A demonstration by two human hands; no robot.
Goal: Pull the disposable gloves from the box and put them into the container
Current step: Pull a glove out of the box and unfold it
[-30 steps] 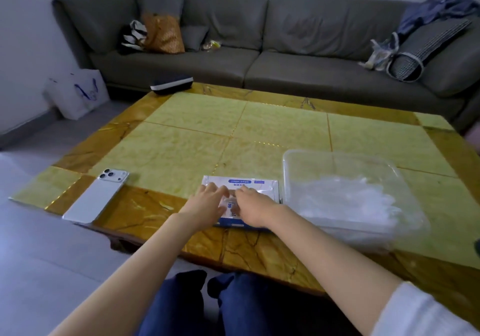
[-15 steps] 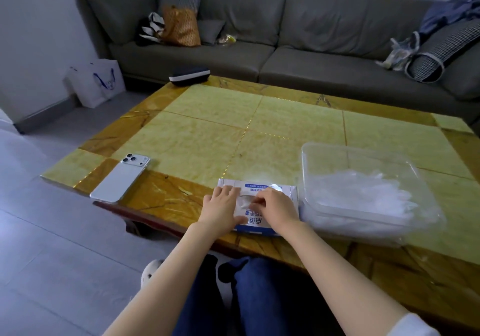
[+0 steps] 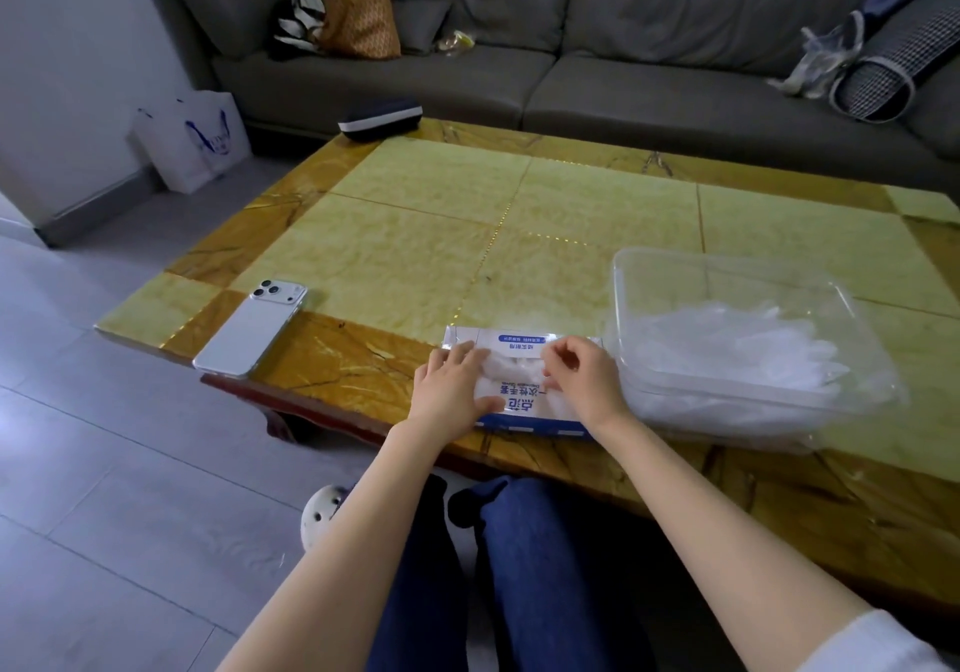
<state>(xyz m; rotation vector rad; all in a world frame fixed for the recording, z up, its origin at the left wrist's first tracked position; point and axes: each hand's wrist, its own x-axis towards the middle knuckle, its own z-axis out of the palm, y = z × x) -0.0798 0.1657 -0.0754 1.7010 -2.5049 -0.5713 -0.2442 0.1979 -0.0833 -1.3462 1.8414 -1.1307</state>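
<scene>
**A:** Left grip (image 3: 451,391) lies flat, fingers straight, pressing the box (image 3: 522,408) down at the near edge of the worktop (image 3: 415,234). Right grip (image 3: 587,385) is curled, pinching the gloves (image 3: 511,367) bunched in the slot.

**B:** What's the risk?

**A:** A clump, I think. That film clings, so one tug may drag several out, and some could drop short of the container (image 3: 621,318) just right of the box.

**B:** And the box?

**A:** It looks light. If I ease the left off, the pull could lift it or slide it off the edge. The pinch looks thin too, so it may slip.
</scene>
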